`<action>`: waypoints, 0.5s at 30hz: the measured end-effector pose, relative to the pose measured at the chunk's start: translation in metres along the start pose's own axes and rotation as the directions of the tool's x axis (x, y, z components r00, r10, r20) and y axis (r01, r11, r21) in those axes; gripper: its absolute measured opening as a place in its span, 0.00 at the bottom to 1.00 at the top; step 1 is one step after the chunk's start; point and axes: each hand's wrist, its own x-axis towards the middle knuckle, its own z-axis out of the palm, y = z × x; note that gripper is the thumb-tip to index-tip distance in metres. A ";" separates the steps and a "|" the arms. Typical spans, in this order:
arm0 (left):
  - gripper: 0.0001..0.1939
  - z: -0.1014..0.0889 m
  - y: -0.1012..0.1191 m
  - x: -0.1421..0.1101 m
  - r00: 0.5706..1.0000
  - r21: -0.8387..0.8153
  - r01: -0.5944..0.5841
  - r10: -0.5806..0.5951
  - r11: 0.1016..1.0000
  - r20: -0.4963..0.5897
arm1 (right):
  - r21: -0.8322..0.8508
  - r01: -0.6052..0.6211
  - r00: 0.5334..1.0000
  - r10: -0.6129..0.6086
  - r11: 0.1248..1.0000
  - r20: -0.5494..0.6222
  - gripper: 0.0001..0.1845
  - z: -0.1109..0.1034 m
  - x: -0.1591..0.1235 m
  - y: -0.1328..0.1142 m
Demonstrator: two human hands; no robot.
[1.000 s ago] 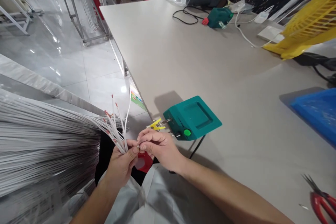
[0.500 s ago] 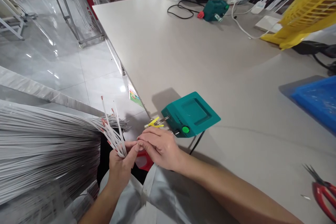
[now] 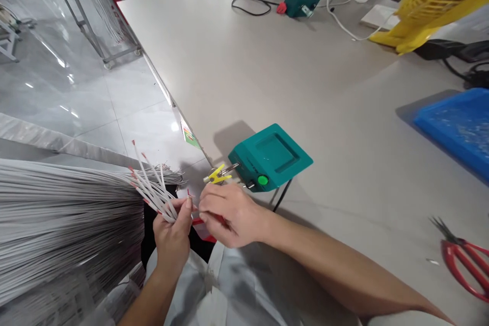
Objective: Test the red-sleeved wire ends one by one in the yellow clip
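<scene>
A bunch of thin white cables (image 3: 155,191) with reddish ends fans out from my left hand (image 3: 173,232), which is closed around it. Between that thumb and forefinger a short red wire end (image 3: 188,193) sticks up. My right hand (image 3: 231,216) is closed just to the right, its fingertips a small gap from the left ones; whatever they pinch is hidden. Just beyond my right hand, a teal device (image 3: 271,158) with a green button lies at the table edge. A yellow clip (image 3: 218,175) is attached at its metal post.
Long white cables (image 3: 69,214) lie in a thick mass on the left. On the table (image 3: 267,76) are red-handled scissors (image 3: 460,260), a blue tray (image 3: 458,127), a yellow fan (image 3: 431,5) and a second teal device (image 3: 303,0).
My hands have drawn slightly apart; their fingertips met before. A red wire end now shows at my left fingertips. The whole view has shifted a little.
</scene>
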 end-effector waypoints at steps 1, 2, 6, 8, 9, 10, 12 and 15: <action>0.10 -0.001 0.001 0.001 1.000 -0.012 0.013 -0.013 1.000 0.009 | 0.061 -0.080 0.995 0.083 0.995 -0.048 0.08 0.000 0.000 -0.001; 0.10 -0.001 0.001 0.001 1.000 -0.020 0.025 -0.024 0.999 0.018 | 0.105 -0.166 0.980 0.176 0.980 -0.089 0.07 0.000 0.001 -0.001; 0.12 0.000 0.005 -0.002 0.999 0.002 0.004 -0.004 1.000 0.042 | 0.143 -0.348 0.931 0.360 0.926 -0.065 0.08 0.004 0.000 -0.001; 0.12 0.001 0.005 -0.004 0.998 0.024 -0.018 0.017 1.000 0.068 | 0.128 -0.309 0.949 0.314 0.942 -0.017 0.06 0.004 0.000 -0.001; 0.12 0.000 0.006 -0.004 0.995 0.026 -0.022 0.019 0.999 0.094 | 0.118 -0.277 0.960 0.279 0.953 0.004 0.06 0.004 0.000 -0.001; 0.12 -0.001 0.006 -0.003 0.992 0.024 -0.021 0.018 0.999 0.125 | 0.099 -0.245 0.970 0.244 0.965 0.023 0.08 0.003 0.001 -0.001; 0.11 -0.005 0.006 -0.002 0.983 0.026 -0.015 0.010 1.000 0.183 | 0.010 -0.189 0.980 0.188 0.982 0.062 0.10 0.001 0.001 -0.003; 0.09 -0.012 0.006 0.001 0.972 0.097 -0.049 0.025 0.994 0.235 | -0.193 -0.136 0.977 0.164 0.972 0.134 0.11 -0.003 0.002 -0.009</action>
